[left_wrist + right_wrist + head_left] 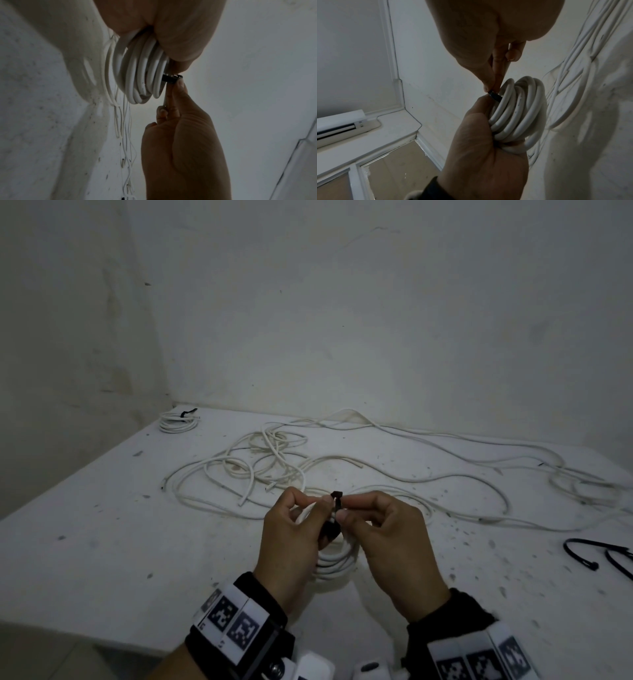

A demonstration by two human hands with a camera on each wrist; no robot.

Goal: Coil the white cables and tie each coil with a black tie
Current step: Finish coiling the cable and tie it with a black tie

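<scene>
Surface: white speckled table standing in a corner of bare pale walls.
Coil in hand: white cable coil being held just above the table, between both hands.
Left hand: curling round the coil, fingertips pinching the black tie at its top.
Right hand: pinching the same tie narrowly between thumb and forefinger, opposite the left.
Finished work: tied coil lying at the far left corner.
Remaining work: loose white cables sprawling across the middle and right.
Spare ties: lying at the right edge, partly cut off.
Risk: tie end slipping from the pinch, judging by the small purchase; loops springing apart if the left grip slackens.
Hidden: tie's path round the coil, lying behind fingers; closure impossible to make out in dim light.
</scene>
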